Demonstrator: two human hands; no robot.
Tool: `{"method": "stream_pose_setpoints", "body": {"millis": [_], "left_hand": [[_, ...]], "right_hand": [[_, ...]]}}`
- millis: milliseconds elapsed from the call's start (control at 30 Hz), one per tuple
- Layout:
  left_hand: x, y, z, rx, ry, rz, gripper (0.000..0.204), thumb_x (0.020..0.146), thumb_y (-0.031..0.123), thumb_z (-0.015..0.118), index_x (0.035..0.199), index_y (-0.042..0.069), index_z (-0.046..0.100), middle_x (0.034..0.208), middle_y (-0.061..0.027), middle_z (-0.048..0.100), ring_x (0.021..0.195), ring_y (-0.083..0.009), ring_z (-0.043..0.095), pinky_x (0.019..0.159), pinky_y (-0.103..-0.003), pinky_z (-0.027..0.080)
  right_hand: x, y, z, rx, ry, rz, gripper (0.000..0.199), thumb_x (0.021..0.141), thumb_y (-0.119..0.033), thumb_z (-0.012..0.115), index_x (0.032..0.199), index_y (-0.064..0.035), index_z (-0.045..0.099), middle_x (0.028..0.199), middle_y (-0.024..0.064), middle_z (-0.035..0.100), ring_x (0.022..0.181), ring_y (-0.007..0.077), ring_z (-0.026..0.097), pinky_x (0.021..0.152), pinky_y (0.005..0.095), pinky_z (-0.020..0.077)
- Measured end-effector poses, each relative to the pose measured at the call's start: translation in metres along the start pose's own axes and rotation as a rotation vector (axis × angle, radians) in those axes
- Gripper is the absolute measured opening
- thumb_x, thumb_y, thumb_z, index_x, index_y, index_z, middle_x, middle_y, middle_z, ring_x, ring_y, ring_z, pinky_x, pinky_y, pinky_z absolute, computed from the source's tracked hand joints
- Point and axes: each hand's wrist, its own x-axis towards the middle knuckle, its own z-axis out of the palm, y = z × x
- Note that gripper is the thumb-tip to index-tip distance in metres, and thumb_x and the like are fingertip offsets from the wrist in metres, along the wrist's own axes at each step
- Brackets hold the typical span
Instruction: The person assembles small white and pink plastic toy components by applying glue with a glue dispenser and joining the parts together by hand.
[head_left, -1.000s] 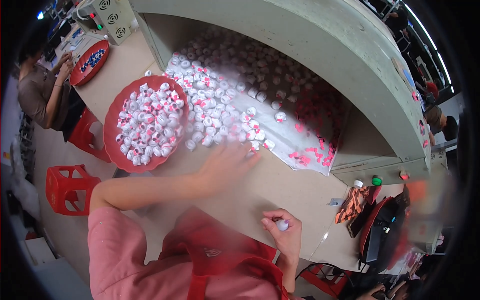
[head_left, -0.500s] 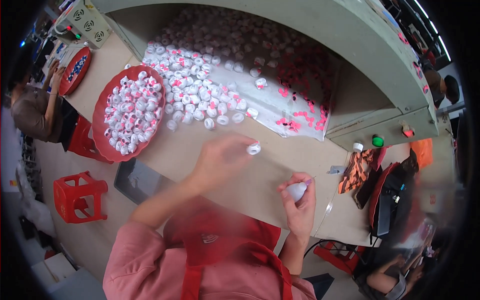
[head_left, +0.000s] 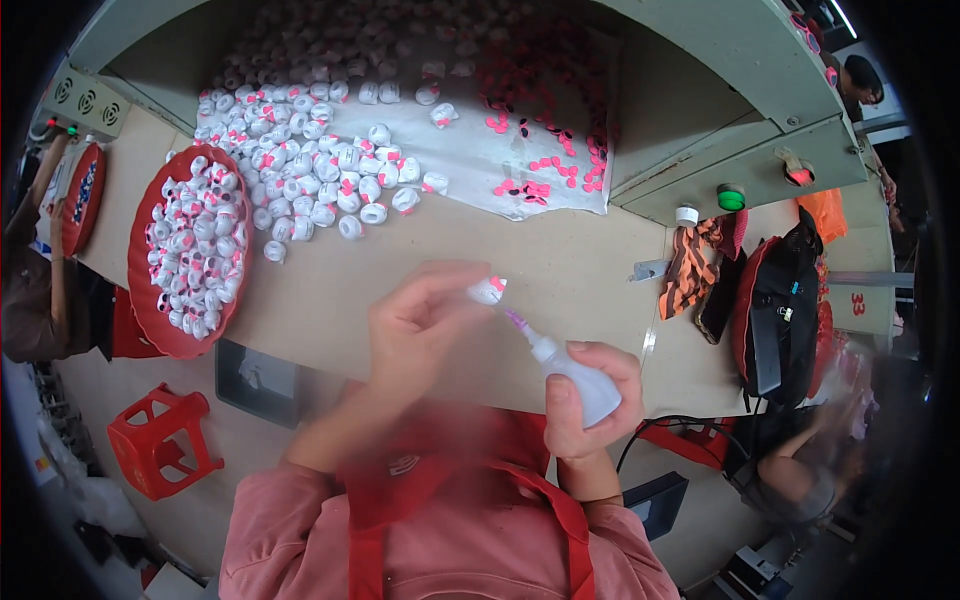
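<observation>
Between the fingertips of my left hand (head_left: 425,320) is a small white plastic piece (head_left: 487,290) with a pink mark on it. My right hand (head_left: 597,405) grips a white squeeze bottle (head_left: 580,388), whose purple nozzle (head_left: 517,320) points up and left at the piece, a short gap away. Many like white pieces (head_left: 320,170) lie in a loose heap beyond my hands. A red scalloped tray (head_left: 235,290) at the left is piled with more of them. Small pink parts (head_left: 550,165) are scattered on a white sheet (head_left: 470,190) at the far side.
A grey-green metal hood (head_left: 690,170) with a green button (head_left: 731,197) arches over the far side of the table (head_left: 560,270). At the right are an orange-black cloth (head_left: 690,270) and a black bag (head_left: 785,300). A red stool (head_left: 165,440) stands left; a co-worker (head_left: 40,290) sits beyond.
The bottle has turned from pointing right to pointing its nozzle at the white piece. My hands have come closer together. The whole view has shifted.
</observation>
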Motion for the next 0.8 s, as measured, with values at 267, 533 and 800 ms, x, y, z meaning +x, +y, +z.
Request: {"method": "stream_pose_setpoints", "body": {"millis": [267,533,800], "left_hand": [[-0.003,0.004,0.006,0.014,0.036,0.088,0.03,0.074,-0.017,0.055,0.101,-0.006,0.05,0.102,-0.0122,0.052,0.094,-0.019,0.057,0.08,-0.028,0.051],[-0.002,0.0,0.002,0.124,0.01,0.184,0.031,0.073,-0.018,0.055,0.102,-0.006,0.053,0.104,-0.0122,0.048,0.093,-0.019,0.057,0.08,-0.028,0.051],[0.001,0.001,0.0,0.197,-0.005,0.204,0.03,0.072,-0.019,0.055,0.1,-0.007,0.054,0.103,-0.0123,0.048,0.092,-0.0191,0.057,0.079,-0.028,0.052]], "right_hand": [[-0.002,0.003,0.006,-0.098,-0.091,-0.072,0.026,0.066,-0.001,0.066,0.089,0.002,0.056,0.074,0.0115,0.062,0.057,0.0205,0.061,0.052,0.0261,0.0478],[0.002,0.003,0.008,-0.078,-0.107,-0.084,0.023,0.066,0.0,0.065,0.088,0.0019,0.056,0.073,0.0118,0.062,0.057,0.021,0.061,0.051,0.0263,0.0476],[0.007,0.0,0.003,-0.069,-0.145,-0.072,0.02,0.067,0.0,0.064,0.085,0.0018,0.056,0.071,0.0121,0.062,0.056,0.0213,0.06,0.051,0.0263,0.0474]]}}
